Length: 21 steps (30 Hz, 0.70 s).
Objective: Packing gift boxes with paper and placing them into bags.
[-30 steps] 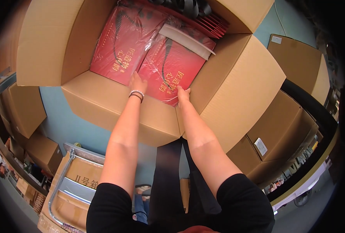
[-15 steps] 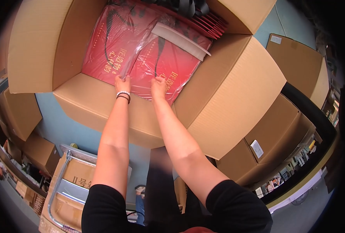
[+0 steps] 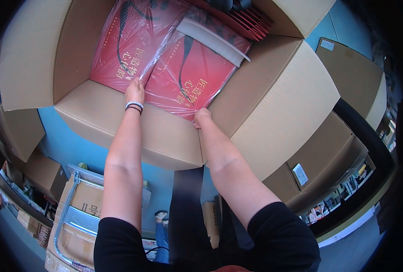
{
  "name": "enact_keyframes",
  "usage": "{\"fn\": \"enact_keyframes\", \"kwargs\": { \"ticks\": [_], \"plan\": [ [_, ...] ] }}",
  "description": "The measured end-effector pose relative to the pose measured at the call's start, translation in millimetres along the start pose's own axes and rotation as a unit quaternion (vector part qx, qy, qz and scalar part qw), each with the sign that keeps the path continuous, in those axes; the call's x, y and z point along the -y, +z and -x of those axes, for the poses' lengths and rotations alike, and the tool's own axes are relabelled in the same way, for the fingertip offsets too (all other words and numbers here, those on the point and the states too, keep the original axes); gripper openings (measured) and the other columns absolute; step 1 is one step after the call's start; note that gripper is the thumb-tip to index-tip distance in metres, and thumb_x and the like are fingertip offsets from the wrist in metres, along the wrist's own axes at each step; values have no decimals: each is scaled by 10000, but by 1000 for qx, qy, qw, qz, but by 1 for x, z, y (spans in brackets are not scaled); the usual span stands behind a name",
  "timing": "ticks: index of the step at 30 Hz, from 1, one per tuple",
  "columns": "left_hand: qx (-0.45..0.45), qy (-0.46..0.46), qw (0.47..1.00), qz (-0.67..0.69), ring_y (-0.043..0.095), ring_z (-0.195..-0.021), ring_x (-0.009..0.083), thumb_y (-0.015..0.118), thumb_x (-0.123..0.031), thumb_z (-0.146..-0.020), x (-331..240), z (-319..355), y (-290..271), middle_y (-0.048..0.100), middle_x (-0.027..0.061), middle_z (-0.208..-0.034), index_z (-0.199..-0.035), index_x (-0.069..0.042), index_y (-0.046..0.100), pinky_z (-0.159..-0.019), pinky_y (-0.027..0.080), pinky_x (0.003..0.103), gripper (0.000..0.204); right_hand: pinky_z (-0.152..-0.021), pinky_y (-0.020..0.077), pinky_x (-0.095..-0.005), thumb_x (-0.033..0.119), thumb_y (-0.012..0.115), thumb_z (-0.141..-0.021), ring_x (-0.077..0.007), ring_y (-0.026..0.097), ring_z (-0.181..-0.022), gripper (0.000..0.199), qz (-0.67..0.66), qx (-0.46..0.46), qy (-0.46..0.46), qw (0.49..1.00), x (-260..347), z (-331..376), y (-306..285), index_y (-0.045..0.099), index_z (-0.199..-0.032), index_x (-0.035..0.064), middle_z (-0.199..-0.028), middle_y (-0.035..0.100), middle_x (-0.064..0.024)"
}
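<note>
Two-handed pinch: left hand [image 3: 135,90] and right hand [image 3: 202,119] grip clear film [image 3: 163,97] at the near edge of red packages [image 3: 172,72], inside the box [image 3: 253,75], flaps [image 3: 296,102] splayed so the top's open; white strip [image 3: 215,41] farther back.

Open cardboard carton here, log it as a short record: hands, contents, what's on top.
Container: open cardboard carton, flaps spread
Contents: two red printed packs side by side, under clear plastic film
Top: white strip across the right-hand pack
Far side: thin red items, black straps
Left hand: grip pinching film between the packs
Right hand: grip on film at the right-hand pack's near right corner
</note>
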State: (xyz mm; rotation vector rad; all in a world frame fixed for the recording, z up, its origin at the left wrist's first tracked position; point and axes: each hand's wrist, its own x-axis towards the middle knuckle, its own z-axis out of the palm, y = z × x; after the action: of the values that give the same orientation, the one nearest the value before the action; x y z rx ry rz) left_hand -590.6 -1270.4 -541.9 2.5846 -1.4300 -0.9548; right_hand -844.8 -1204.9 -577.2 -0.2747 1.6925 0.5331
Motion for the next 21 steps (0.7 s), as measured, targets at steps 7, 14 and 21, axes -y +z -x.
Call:
{"fn": "enact_keyframes", "kwargs": {
  "ticks": [7,14,21],
  "plan": [
    [-26,62,992,104,563,-766,330,411,-217,-944,-76,-2,-4,575,191,-835,-1014,-31,547,-732,434,387,240,-850,473,-398,119,465,-840,-361,600,-932,251,228,-232,-256,910,-46,-58,-60,653,-900,-36,-924,643,-217],
    [-85,128,964,219,389,-593,101,445,-199,-956,-73,31,-130,407,28,-635,-887,-13,522,-558,382,263,214,-816,416,-372,164,465,-886,-267,539,-879,248,-133,-304,-478,813,-32,159,-41,612,-877,-36,-852,585,-113],
    [-7,120,947,297,349,-592,54,420,-270,-977,-150,82,-284,393,-49,-643,-811,-22,494,-520,316,217,307,-598,400,-285,163,461,-897,-151,491,-632,270,-271,-56,-525,805,-10,309,-80,567,-721,-13,-649,471,-68]
  ]
}}
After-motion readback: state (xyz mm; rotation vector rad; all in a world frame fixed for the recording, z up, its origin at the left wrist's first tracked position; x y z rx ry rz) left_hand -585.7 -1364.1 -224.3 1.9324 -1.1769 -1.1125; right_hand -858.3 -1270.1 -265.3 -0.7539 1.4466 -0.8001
